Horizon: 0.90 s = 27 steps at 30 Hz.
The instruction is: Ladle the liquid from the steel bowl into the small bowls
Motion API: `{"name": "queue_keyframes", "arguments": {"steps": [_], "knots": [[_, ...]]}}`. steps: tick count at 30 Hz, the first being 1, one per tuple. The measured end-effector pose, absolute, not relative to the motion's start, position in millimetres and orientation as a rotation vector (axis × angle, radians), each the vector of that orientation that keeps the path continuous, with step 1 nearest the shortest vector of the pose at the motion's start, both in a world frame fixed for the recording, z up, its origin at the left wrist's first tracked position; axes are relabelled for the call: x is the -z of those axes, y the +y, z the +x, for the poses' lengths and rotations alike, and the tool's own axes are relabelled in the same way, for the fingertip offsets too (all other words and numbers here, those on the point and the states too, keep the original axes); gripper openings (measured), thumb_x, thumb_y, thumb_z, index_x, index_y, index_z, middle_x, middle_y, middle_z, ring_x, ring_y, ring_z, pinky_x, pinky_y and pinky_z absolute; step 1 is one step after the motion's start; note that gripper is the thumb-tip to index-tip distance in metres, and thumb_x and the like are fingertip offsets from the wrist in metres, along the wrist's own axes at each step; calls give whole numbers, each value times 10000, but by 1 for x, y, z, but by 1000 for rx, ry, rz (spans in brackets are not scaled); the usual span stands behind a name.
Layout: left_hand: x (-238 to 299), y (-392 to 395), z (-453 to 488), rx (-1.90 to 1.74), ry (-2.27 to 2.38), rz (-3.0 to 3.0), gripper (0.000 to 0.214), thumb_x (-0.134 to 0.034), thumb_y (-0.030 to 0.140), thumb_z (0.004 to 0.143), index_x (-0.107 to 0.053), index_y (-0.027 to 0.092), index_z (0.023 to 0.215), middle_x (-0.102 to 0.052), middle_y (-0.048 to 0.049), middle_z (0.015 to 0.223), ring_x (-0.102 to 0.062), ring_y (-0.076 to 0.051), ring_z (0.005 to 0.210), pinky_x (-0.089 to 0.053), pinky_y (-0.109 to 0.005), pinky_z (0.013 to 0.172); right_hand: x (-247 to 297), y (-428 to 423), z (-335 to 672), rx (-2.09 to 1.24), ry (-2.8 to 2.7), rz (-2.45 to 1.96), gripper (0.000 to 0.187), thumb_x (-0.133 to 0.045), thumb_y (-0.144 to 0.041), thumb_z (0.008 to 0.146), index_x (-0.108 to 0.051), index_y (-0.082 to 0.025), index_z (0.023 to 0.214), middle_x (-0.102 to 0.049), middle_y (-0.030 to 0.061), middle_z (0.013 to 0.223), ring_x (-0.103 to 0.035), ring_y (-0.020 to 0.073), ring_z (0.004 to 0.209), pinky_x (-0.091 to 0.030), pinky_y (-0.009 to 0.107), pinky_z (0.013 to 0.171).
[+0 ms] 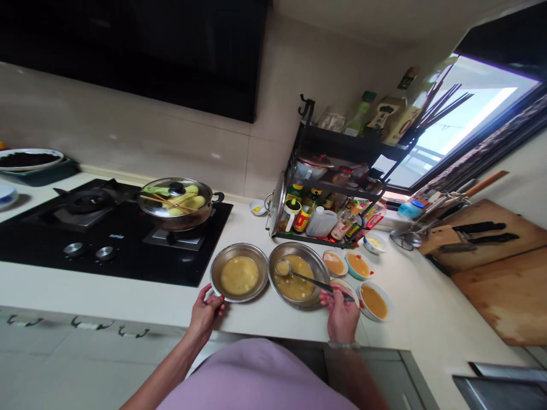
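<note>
L hand (205,310) gripped left bowl (256,253) by its rim at counter edge, R hand (342,316) closed on ladle (307,278), cup sunk in right bowl (318,262), prob mid-scoop; lifting wd need it level.

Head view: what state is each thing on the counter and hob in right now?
Left steel bowl: part-filled with yellow liquid, left hand gripping its rim.
Right steel bowl: holds yellow liquid, ladle dipped in.
Ladle: handle gripped by right hand.
Pot: on hob, glass lid on.
Three small bowls: filled.
</note>
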<state>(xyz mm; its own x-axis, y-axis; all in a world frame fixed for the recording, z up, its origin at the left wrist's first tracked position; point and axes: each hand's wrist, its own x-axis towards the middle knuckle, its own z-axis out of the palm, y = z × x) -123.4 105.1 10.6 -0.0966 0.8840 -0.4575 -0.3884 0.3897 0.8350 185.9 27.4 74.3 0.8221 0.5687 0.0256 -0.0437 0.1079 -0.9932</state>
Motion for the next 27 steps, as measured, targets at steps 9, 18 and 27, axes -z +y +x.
{"name": "queue_keyframes", "arguments": {"steps": [9,18,27], "knots": [[-9,106,-123,-1156,1237,515,738,-796,256,489,-449,211,1139,-541,107,508,-487,-84,421,-357,-181,427,-81,38,141,-526,-716,-1372,377,-612,-517,815,-606,-166,952,-679,25,606,-645,188,506,-535,295,473],[-9,105,-124,-1154,1238,505,741,-786,220,507,-451,209,1167,-559,94,527,-505,-87,440,-367,-178,431,-77,24,144,-274,-1263,-1377,286,-495,-377,928,-677,-188,1041,-698,74,796,-679,188,712,-577,337,690],[-4,107,-124,-1157,1241,512,748,-793,216,517,-455,208,1184,-550,99,527,-521,-93,438,-366,-181,425,-57,4,190,-220,-1036,-1613,402,-551,-525,843,-677,-159,949,-704,101,793,-659,191,603,-574,313,531]]}}
